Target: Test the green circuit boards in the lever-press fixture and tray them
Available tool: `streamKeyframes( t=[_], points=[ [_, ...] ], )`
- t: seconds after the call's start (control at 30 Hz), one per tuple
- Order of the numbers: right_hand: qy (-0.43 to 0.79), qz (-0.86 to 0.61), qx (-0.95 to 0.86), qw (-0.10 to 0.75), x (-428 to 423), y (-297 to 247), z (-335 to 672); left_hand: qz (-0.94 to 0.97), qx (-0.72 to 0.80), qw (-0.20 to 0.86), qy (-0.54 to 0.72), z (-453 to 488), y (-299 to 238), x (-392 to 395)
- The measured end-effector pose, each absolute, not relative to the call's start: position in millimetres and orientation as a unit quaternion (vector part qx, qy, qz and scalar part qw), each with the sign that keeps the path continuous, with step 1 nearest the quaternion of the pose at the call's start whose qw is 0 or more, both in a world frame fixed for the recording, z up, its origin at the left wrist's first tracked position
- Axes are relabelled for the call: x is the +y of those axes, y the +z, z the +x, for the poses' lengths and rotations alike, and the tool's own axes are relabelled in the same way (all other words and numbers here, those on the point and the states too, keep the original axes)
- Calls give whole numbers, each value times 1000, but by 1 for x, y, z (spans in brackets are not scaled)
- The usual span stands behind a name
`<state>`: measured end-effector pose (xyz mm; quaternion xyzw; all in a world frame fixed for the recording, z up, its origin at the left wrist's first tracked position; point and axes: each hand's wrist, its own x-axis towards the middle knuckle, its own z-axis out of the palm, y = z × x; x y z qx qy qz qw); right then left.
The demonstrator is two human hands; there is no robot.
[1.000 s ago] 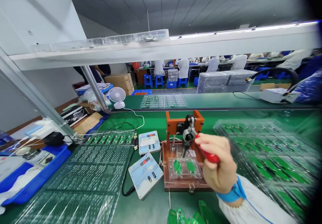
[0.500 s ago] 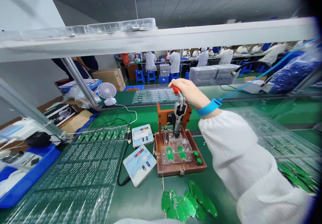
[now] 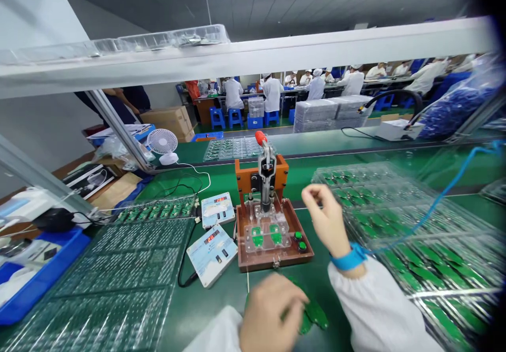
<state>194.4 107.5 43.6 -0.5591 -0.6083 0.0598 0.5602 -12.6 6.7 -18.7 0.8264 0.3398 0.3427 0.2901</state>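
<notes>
My left hand [image 3: 271, 312], smeared by motion, is over a loose pile of green circuit boards [image 3: 316, 315] at the front of the bench and hides part of it. Whether its fingers hold a board cannot be made out. To the right of the wooden test fixture [image 3: 253, 262], my right hand [image 3: 326, 220] is in the air, fingers loosely bent and apart, nothing visible in them. A blue wrist strap [image 3: 350, 257] is on that wrist. The fixture's toggle clamp [image 3: 266, 170] has a red handle [image 3: 261, 138] standing up. Two green boards [image 3: 275, 234] lie under its clear plate.
Two white display boxes [image 3: 212, 254] with lit red digits sit left of the fixture. Clear trays [image 3: 419, 294] of green boards spread on the right, other trays [image 3: 138, 267] on the left. A small fan [image 3: 162, 142] stands behind. A blue cord [image 3: 438, 199] runs from the strap.
My right hand has let go of the red clamp handle and moved down and right. My left hand has come into view over the board pile. The view has shifted slightly.
</notes>
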Motion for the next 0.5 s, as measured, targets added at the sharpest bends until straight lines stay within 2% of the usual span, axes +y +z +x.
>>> streamKeyframes(
  t=[0.1,0.2,0.33,0.5],
  points=[
    [94,-561,-664,486,84,-5,186,762,467,195,405,-32,-21,47],
    [107,-560,-697,435,77,-26,172,766,503,129,379,-45,-24,75],
    [121,-565,-708,407,80,-27,163,775,514,111,351,-43,-28,86],
    [165,-552,-702,420,83,-20,164,762,512,133,374,-36,-25,85]
  ],
)
